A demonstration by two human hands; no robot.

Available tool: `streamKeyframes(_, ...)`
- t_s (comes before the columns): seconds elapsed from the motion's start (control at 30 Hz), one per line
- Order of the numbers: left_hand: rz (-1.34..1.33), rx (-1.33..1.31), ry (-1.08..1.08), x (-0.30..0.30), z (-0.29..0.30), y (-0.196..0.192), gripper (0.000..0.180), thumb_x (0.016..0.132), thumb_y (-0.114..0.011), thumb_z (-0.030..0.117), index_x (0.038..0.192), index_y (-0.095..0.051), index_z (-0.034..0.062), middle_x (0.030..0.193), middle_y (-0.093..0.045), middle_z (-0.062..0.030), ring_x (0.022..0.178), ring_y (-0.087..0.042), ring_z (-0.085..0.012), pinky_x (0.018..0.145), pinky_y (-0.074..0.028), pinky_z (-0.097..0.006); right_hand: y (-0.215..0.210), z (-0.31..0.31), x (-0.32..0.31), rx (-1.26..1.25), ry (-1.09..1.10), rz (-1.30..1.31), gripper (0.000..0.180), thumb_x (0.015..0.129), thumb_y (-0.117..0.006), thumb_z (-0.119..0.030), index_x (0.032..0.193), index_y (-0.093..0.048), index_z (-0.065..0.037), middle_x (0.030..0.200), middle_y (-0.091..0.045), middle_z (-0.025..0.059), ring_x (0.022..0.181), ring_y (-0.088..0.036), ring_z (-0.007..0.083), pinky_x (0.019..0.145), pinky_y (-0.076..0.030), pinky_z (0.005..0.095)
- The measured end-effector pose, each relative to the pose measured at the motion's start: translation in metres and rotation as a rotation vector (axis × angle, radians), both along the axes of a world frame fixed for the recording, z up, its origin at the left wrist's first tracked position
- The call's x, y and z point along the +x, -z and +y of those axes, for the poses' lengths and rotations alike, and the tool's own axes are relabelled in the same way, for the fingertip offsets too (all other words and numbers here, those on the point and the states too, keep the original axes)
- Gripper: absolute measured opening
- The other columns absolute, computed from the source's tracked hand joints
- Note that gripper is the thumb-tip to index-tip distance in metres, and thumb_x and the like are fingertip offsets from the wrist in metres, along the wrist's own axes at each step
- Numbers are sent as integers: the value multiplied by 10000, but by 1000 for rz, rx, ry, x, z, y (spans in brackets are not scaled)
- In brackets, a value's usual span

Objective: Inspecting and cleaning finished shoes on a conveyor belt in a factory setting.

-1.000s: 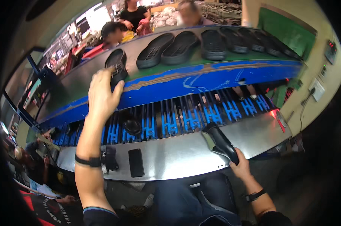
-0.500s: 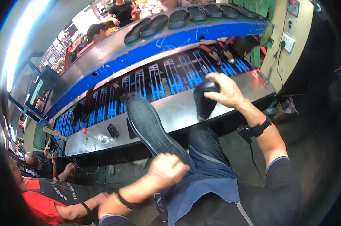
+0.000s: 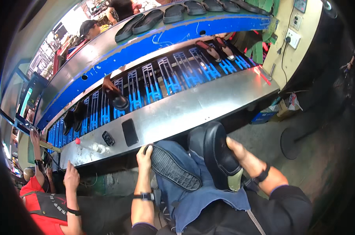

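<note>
Evidently unjoined, a black sole pinched by the left hand and a black shoe gripped by the right hand sit apart over the blue lap cloth.

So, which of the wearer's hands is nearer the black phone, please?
Left: in view, the left hand is just below and right of the black phone; the right hand is much farther right.

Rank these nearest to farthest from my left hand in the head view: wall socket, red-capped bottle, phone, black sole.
1. Black sole: in your left hand.
2. Phone: on the metal bench.
3. Red-capped bottle: same bench, farther left.
4. Wall socket: upper right.
</note>
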State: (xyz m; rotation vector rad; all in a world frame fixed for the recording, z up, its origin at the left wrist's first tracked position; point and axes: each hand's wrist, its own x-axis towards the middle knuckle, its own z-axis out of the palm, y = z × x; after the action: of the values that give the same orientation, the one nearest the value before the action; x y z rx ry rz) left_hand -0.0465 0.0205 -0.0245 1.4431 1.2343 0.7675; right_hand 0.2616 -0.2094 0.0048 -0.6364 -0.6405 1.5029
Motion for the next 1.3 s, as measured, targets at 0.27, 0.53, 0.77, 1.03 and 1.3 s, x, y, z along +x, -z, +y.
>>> streamKeyframes(0.27, -958, -423, 434, -10, -54, -70, 760, 916, -576, 472, 1429, -410, -64, 1394, -510, -290, 1344, -462, -427, 1110, -390, -584, 43, -44, -16, -281, -109, 379, 1008, 874, -364, -813, 1440, -435, 18, 1348, -526, 342, 1220, -559, 479, 1057, -441, 556)
streamKeyframes(0.53, -828, -208, 305, -20, -68, -99, 809, 1028, -217, 618, 1276, -540, -82, 1195, -629, -249, 1205, -578, -420, 1055, -459, -531, 37, 5, -29, -290, -174, 607, 948, 889, -341, -783, 1348, -524, 26, 1109, -639, 322, 977, -663, 457, 902, -542, 550)
streamKeyframes(0.77, -892, -140, 410, 9, -62, -107, 763, 1049, -197, 557, 1345, -497, -79, 1227, -629, -256, 1185, -597, -379, 1028, -494, -492, -8, 35, -50, -107, -538, 33, 784, 980, -469, -618, 1357, -519, 68, 1284, -629, 165, 1164, -609, 226, 1038, -459, 355)
streamKeyframes(1.03, -662, -134, 467, 19, -97, -120, 675, 1041, -229, 482, 1200, -606, -55, 1194, -638, -258, 1181, -590, -409, 1058, -447, -529, -21, 13, -62, 37, -482, -527, 951, 898, -392, -753, 1314, -547, 88, 1133, -677, 152, 1031, -632, 201, 896, -479, 331)
streamKeyframes(1.3, -495, -53, 476, 21, -105, -133, 612, 1033, -258, 424, 1203, -622, -37, 1216, -636, -250, 1190, -589, -407, 1069, -432, -523, -8, 5, -65, 71, -336, -536, 654, 971, -423, -577, 1150, -619, 20, 711, -538, -3, 657, -480, 88, 615, -385, 274)
